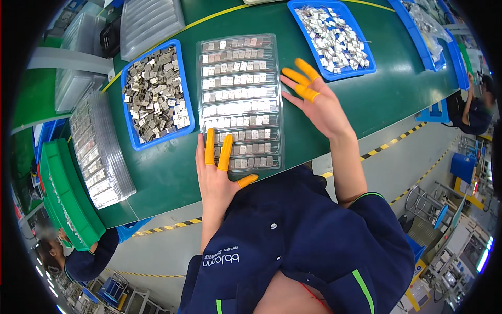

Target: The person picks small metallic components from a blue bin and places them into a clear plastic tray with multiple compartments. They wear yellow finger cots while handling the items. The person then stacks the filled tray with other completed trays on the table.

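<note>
A clear plastic tray (pixel 276 123) lies in front of me, with several rows of small silver metal-cased connectors (pixel 238 121) in its slots. My left hand (pixel 215 175) rests on the tray's near left corner, its fingers stretched out and orange finger cots on the thumb and two fingers. Beside the tray's right edge is my right hand (pixel 325 107), fingers spread and apparently holding nothing; it wears orange cots too. Whether its fingertips touch the tray, I cannot tell. Left of the tray stands a blue bin (pixel 190 112) heaped with loose metal connectors (pixel 157 97).
At the far right, another blue bin (pixel 372 65) holds small white-and-silver pieces. Stacked clear trays (pixel 99 152) stand left, beside a green bin (pixel 78 209). More clear trays (pixel 151 26) lie at the back. Two people work at the sides of the green table (pixel 418 86).
</note>
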A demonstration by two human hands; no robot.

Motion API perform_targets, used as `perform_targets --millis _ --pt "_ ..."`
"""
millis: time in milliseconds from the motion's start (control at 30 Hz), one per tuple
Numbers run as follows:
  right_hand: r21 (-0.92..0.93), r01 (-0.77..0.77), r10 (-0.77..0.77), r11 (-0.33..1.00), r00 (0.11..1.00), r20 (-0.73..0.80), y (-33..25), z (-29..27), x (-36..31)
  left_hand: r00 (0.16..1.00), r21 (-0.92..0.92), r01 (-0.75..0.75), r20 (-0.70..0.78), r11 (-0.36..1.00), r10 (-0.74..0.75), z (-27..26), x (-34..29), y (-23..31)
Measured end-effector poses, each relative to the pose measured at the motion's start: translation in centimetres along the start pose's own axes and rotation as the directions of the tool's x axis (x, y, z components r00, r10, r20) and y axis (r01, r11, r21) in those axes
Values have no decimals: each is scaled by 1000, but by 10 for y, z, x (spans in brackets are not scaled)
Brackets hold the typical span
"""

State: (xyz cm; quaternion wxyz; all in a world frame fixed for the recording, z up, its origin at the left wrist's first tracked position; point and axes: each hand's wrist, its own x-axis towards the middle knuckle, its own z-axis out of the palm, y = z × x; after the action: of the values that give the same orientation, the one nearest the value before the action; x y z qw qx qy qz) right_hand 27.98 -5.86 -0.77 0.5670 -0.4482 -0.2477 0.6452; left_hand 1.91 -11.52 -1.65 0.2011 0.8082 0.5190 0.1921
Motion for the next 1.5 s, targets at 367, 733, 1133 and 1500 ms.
perform_targets --millis 367,733,1133,1500 --pt "-119 53 -43 991 995 86 -7 3 15 997 -29 -11 -83 1000 9 14 -5 -10" --pt "-788 572 -309 -228 725 615 -20 -12 74 987 -183 70 -131 981 -95 19 -8 -11" --pt "-509 685 1 -521 597 802 -36 4 90 976 -230 75 -182 970 -119 20 -8 -11" --pt "-795 563 -141 -227 789 599 -43 -7 95 976 -266 89 -168 960 -137 17 -8 -11"
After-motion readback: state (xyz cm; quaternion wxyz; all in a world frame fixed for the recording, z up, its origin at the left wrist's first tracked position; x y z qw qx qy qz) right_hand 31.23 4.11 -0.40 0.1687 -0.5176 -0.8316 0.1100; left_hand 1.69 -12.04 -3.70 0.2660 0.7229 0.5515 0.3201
